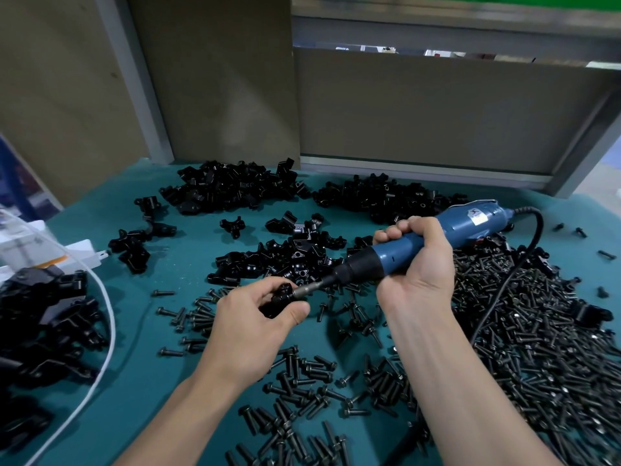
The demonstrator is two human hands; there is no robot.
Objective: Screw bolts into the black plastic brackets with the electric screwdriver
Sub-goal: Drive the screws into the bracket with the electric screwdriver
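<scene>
My left hand (250, 326) grips a small black plastic bracket (280, 297) just above the table, thumb underneath. My right hand (418, 260) is wrapped round the blue electric screwdriver (437, 235), which lies almost level and points left. Its metal bit (307, 290) meets the bracket in my left hand; the bolt there is hidden. Loose black bolts (524, 334) lie in a big heap to the right and scattered below my hands. More black brackets (235, 186) are piled at the back of the green table (174, 317).
The screwdriver's black cord (534, 237) loops over the bolt heap at the right. A second bracket pile (386, 196) lies at the back right. A heap of brackets (50, 324) sits at the left edge, with a white cable (109, 317) curving across it. Grey panels close off the back.
</scene>
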